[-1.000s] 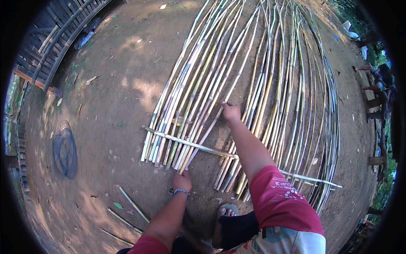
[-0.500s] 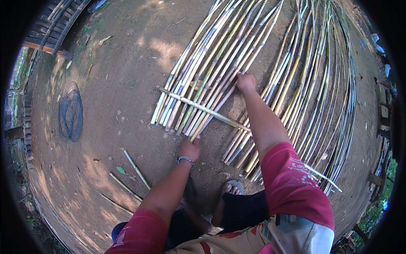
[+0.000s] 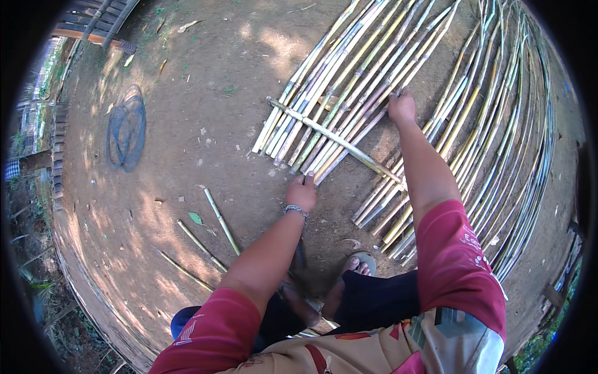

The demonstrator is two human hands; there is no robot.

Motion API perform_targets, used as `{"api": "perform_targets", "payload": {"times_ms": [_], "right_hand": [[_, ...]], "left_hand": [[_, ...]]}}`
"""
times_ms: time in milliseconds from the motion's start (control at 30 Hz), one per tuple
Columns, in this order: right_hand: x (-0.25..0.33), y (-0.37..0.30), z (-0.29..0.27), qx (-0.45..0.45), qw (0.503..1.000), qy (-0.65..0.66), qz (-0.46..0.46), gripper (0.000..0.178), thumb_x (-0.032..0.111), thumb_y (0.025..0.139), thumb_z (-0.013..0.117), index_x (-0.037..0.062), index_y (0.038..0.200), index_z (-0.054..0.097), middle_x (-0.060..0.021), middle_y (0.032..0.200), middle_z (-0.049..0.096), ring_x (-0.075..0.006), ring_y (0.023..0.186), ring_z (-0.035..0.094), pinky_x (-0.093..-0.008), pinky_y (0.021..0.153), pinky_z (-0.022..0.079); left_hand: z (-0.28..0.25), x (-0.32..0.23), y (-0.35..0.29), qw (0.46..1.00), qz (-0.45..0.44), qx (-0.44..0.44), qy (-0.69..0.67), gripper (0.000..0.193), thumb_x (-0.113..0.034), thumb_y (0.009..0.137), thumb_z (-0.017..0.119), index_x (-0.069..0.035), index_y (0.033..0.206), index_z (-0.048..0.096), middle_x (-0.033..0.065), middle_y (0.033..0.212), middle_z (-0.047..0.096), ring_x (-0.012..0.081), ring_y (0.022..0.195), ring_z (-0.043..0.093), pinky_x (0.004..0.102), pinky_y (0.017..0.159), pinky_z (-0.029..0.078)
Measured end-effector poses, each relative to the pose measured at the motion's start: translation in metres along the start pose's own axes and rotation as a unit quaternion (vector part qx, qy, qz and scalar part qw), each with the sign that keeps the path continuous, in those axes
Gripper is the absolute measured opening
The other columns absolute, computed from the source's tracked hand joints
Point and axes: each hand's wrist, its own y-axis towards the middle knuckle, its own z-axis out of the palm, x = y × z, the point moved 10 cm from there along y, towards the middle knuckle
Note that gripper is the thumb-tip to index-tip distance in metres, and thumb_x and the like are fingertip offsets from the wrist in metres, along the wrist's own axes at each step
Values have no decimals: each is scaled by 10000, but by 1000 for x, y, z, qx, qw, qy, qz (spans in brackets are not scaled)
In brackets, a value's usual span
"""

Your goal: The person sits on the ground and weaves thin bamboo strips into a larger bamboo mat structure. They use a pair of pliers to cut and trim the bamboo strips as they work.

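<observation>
A row of long bamboo poles lies side by side on the ground, cut ends toward me. One thicker cross pole runs slantwise over them near those ends. My left hand is closed at the near end of a pole on the right side of this row. Farther up, my right hand is closed at the right-hand edge of the same row, its fingertips partly hidden. Between the hands, the cross pole passes over the bamboo.
More bamboo poles fan out on the right. Short cut pieces lie on the dirt at the lower left, beyond a green leaf. A dark net rests farther left. My sandalled foot is close by.
The view has shifted, so the poles and net sit farther right and higher in the picture. Both hands remain at the same row of poles.
</observation>
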Motion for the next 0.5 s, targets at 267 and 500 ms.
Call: {"api": "perform_targets", "payload": {"times_ms": [267,500], "right_hand": [[22,-8,3,-15,995,90,-31,580,119,881,518,-50,1433,461,-290,1306,618,-407,1231,596,-407,1057,449],[19,9,31,45,998,51,-6,682,127,887,506,-15,1533,339,-294,1435,517,-409,1342,509,-405,1139,399]], "left_hand": [[-6,-7,-7,999,1,-28,35,530,-441,1027,504,25,830,664,227,725,660,404,704,643,469,705,491],[-12,-14,-17,998,-56,-31,-14,556,-462,1025,525,47,877,696,128,667,673,228,640,688,369,636,510]]}}
